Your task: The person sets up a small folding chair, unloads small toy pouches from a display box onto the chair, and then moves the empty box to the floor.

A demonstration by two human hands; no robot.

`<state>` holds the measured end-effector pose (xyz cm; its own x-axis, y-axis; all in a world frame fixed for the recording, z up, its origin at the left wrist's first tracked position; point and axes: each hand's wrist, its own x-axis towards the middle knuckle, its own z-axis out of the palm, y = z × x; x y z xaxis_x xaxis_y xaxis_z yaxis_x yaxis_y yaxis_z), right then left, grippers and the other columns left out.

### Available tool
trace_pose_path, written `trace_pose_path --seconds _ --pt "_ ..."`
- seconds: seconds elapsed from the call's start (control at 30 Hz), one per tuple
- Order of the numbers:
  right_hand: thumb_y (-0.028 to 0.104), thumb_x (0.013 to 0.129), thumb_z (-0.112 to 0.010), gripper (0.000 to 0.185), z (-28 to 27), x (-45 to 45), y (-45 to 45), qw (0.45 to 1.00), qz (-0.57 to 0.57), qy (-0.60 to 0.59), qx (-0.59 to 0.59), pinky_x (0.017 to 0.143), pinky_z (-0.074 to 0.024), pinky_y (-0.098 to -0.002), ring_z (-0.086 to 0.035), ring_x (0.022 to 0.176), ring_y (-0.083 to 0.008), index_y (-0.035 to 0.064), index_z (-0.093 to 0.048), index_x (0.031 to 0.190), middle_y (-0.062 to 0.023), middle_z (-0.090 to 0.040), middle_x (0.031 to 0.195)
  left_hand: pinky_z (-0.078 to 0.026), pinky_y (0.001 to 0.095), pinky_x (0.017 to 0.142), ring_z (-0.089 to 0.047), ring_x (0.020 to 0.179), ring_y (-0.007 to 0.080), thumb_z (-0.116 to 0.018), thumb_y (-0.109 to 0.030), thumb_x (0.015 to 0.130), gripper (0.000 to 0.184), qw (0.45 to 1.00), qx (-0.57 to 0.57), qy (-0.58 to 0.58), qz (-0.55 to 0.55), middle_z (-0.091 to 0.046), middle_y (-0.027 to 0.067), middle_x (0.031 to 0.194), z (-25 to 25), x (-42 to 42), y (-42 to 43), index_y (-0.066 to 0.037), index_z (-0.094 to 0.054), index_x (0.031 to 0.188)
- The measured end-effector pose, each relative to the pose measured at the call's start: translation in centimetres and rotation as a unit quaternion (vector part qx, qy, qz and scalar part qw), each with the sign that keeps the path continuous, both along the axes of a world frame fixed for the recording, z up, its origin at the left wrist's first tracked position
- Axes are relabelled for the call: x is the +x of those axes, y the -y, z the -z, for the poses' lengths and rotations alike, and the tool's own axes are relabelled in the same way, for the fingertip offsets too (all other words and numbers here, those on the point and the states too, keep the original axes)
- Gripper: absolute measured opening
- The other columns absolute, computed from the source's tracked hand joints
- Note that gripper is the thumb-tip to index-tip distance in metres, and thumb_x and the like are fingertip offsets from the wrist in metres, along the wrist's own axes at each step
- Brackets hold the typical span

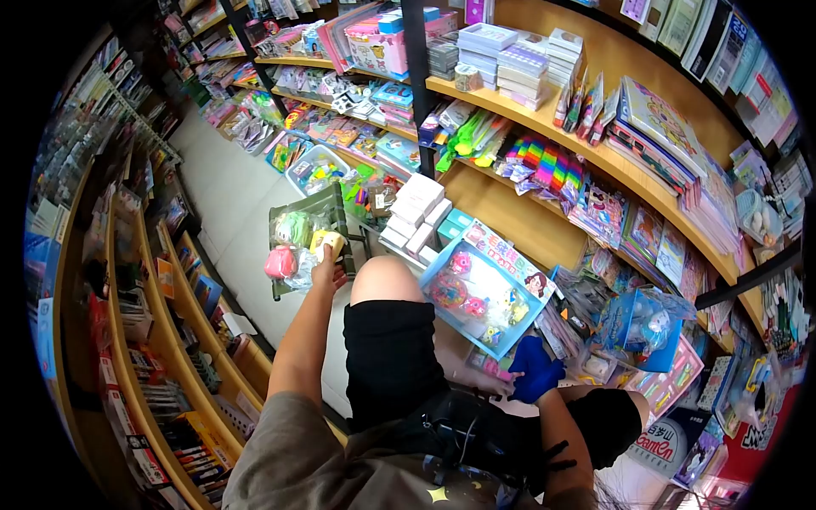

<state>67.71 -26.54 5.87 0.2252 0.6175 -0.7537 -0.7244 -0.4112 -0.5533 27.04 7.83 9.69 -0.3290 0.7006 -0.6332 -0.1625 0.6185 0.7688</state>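
My left hand (pixel 328 270) is at a dark green crate (pixel 336 201), its fingers closed round a pale yellow packaged item (pixel 326 241). Beside that item in the crate lie a pink packaged toy (pixel 280 263) and a light green one (pixel 293 228), both in clear plastic. Near my right knee, my right hand (pixel 535 371) is closed on a bright blue item (pixel 537 365), whose exact nature I cannot make out. Just above it stands a light blue open box (pixel 486 326) holding small pink and yellow toys.
White boxes (pixel 416 212) are stacked between the crate and the light blue box. Shelves of stationery (pixel 544 119) curve along the right, and low wooden shelving (pixel 191 340) runs along the left. A blue container (pixel 639 336) with wrapped toys stands at the right. A pale tiled floor (pixel 229 178) lies between the shelves.
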Motion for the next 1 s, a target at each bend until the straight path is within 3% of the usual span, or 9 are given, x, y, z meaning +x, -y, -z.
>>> trace_pose_path --seconds 0.17,0.4,0.43,0.47,0.53,0.63,0.77,0.87,1.0 --pt "0.041 0.085 -0.053 0.03 -2.4 -0.2 -1.2 1.0 -0.01 -0.016 -0.013 0.04 -0.0271 -0.0259 -0.038 0.043 -0.0123 0.0155 -0.048 0.069 0.0005 -0.043 0.053 -0.051 0.0377 0.06 -0.052 0.069 0.0222 -0.057 -0.072 0.07 0.077 0.993 -0.021 -0.095 0.061 -0.051 0.0094 0.076 -1.5 0.5 1.9 0.003 -0.054 0.087" --pt "0.033 0.079 -0.057 0.027 -2.7 -0.3 -1.7 0.997 -0.011 0.063 -0.033 0.044 -0.0317 -0.0291 -0.043 0.048 -0.0158 0.0116 -0.047 0.066 -0.0031 -0.042 0.053 -0.051 0.0429 0.072 -0.057 0.093 0.0297 -0.057 -0.072 0.07 0.094 0.986 -0.031 -0.095 0.13 -0.052 0.0174 0.11 0.4 -1.7 2.9 0.005 -0.04 0.123" --pt "0.029 0.077 -0.059 0.023 -1.6 0.2 -1.5 0.942 -0.1 0.319 0.02 0.046 -0.0338 -0.0308 -0.045 0.051 -0.0181 0.0108 -0.048 0.067 -0.0048 -0.044 0.055 -0.051 0.043 0.072 -0.057 0.094 0.0299 -0.057 -0.072 0.07 0.095 0.985 -0.031 -0.101 0.134 -0.051 0.0178 0.112 -0.4 -1.6 3.3 0.005 -0.039 0.123" --pt "0.025 0.074 -0.061 0.02 -0.5 0.7 -1.2 0.812 -0.181 0.55 0.07 0.048 -0.0358 -0.0326 -0.047 0.053 -0.0205 0.01 -0.049 0.068 -0.0065 -0.046 0.058 -0.052 0.0381 0.067 -0.06 0.085 0.0258 -0.059 -0.068 0.072 0.087 0.987 -0.036 -0.115 0.107 -0.057 0.015 0.102 -1.0 -1.1 3.6 0.004 -0.044 0.119" --pt "0.019 0.068 -0.064 0.017 1.6 1.3 -0.9 0.601 -0.24 0.756 0.095 0.052 -0.0389 -0.036 -0.05 0.059 -0.0254 0.0089 -0.05 0.07 -0.0097 -0.05 0.064 -0.05 0.0336 0.06 -0.061 0.074 0.0218 -0.06 -0.062 0.076 0.078 0.976 -0.035 -0.127 0.171 -0.059 0.0112 0.09 -2.9 -1.1 4.2 0.003 -0.048 0.115" --pt "0.015 0.062 -0.066 0.02 0.6 1.2 -1.2 0.559 -0.223 0.796 0.061 0.058 -0.0414 -0.0403 -0.053 0.067 -0.0315 0.0084 -0.052 0.074 -0.0134 -0.054 0.072 -0.041 0.0257 0.045 -0.053 0.052 0.0127 -0.061 -0.044 0.083 0.05 0.973 0.049 -0.129 0.187 -0.057 0.003 0.07 -5.9 0.5 4.8 0.001 -0.055 0.104" --pt "0.019 0.065 -0.068 0.032 -11.0 0.0 -2.3 0.611 -0.349 0.71 0.013 0.067 -0.0441 -0.0426 -0.054 0.083 -0.0306 0.0096 -0.051 0.091 -0.0122 -0.054 0.087 -0.038 0.0226 0.045 -0.048 0.053 0.0076 -0.059 -0.024 0.086 0.022 0.915 0.239 -0.177 0.273 -0.052 0.0014 0.066 -13.4 4.8 3.9 -0.003 -0.051 0.085" --pt "0.023 0.069 -0.069 0.045 -16.5 0.5 -3.8 0.668 -0.466 0.578 -0.052 0.075 -0.0466 -0.0441 -0.053 0.097 -0.0287 0.0107 -0.05 0.107 -0.0105 -0.053 0.102 -0.049 0.0278 0.064 -0.06 0.073 0.0155 -0.062 -0.013 0.084 0.021 0.813 0.371 -0.222 0.389 -0.062 0.0105 0.083 -16.2 10.6 4.2 0.002 -0.053 0.097" --pt "0.016 0.066 -0.07 0.049 -6.9 0.9 -4.4 0.759 -0.378 0.531 -0.011 0.078 -0.0453 -0.0374 -0.054 0.089 -0.0239 0.0125 -0.053 0.112 -0.0057 -0.055 0.093 -0.048 0.0395 0.076 -0.06 0.088 0.0299 -0.066 -0.024 0.078 0.037 0.655 0.289 -0.338 0.611 -0.061 0.015 0.095 -11.2 19.9 7.2 -0.002 -0.052 0.104"
